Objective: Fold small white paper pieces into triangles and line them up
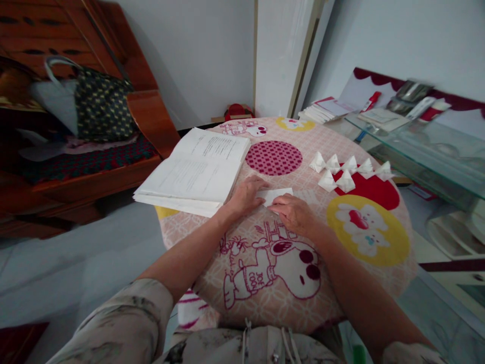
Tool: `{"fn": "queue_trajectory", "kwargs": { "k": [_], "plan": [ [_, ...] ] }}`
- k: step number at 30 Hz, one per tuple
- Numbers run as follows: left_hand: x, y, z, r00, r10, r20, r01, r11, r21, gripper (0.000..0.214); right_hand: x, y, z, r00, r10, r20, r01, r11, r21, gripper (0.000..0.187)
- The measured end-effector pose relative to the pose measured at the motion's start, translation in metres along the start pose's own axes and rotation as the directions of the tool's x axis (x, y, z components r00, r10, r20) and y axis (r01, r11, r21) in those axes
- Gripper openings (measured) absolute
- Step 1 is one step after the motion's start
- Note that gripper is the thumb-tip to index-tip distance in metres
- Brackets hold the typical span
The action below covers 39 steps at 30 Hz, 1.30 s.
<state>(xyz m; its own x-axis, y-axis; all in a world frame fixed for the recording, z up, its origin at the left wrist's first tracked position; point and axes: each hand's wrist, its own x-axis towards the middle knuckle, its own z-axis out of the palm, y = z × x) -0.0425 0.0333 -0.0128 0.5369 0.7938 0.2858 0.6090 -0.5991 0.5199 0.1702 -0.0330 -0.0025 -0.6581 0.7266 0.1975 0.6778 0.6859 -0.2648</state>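
A small folded sheet of white paper lies on the round table between my two hands. My left hand grips its left end, with the thumb and fingertips pressed at the edge. The curled fingers of my right hand pinch the near right side of the paper and hold it against the cloth. My hands partly cover the paper, so its full outline is hidden. Left of my left hand is an open book with printed pages. Several pointed folded-paper pieces stand in two rows on the right.
A patterned cloth covers the table. To the right stands a glass-topped cabinet with metal bowls; beside it is a stack of papers. A wooden bench at the left holds a dotted bag.
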Motion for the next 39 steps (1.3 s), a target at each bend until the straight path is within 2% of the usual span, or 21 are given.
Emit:
{"fn": "queue_trajectory", "kwargs": {
  "k": [3,6,13,19,21,23,26,31,35,39],
  "plan": [
    [0.001,-0.004,0.001,0.999,0.008,0.040,-0.008,1.000,-0.006,0.046,0.006,-0.007,0.000,0.999,0.042,0.033,-0.039,0.995,-0.093,0.028],
    [0.002,-0.009,0.002,0.998,0.014,0.056,-0.014,1.000,0.003,0.047,0.008,-0.008,-0.001,0.995,0.082,0.063,-0.075,0.991,-0.109,0.030],
    [0.002,-0.017,0.007,0.998,0.009,0.066,-0.011,0.999,0.034,0.051,-0.005,-0.001,-0.010,0.996,0.065,0.061,-0.070,0.995,0.074,0.029],
    [0.001,-0.013,0.005,0.999,0.030,0.034,-0.031,0.999,0.026,0.048,-0.020,0.014,-0.024,0.994,0.078,0.083,-0.094,0.973,0.210,0.027],
    [0.000,-0.011,0.005,0.999,0.052,0.005,-0.052,0.999,0.008,0.044,-0.024,0.019,-0.024,0.995,0.094,0.015,-0.095,0.976,0.195,0.030],
    [-0.001,-0.007,0.005,0.996,0.087,-0.027,-0.088,0.996,-0.006,0.038,-0.025,0.020,-0.021,0.992,0.120,-0.029,-0.115,0.984,0.136,0.041],
    [-0.002,-0.001,0.006,0.987,0.153,-0.053,-0.153,0.988,-0.001,0.030,-0.022,0.015,-0.014,0.990,0.142,-0.017,-0.141,0.989,0.054,0.050],
    [-0.006,0.009,0.008,0.969,0.246,0.037,-0.247,0.969,0.025,0.030,-0.016,0.014,-0.008,0.991,0.136,-0.019,-0.136,0.990,-0.034,0.039],
    [-0.007,0.013,0.009,0.961,0.262,0.084,-0.265,0.964,0.031,0.031,-0.016,0.018,-0.016,0.991,0.132,-0.038,-0.134,0.990,-0.052,0.026],
    [-0.007,0.017,0.004,0.951,0.290,0.107,-0.288,0.957,-0.034,0.028,-0.016,0.007,-0.027,0.993,0.116,0.034,-0.116,0.993,-0.006,0.023]
  ]
}}
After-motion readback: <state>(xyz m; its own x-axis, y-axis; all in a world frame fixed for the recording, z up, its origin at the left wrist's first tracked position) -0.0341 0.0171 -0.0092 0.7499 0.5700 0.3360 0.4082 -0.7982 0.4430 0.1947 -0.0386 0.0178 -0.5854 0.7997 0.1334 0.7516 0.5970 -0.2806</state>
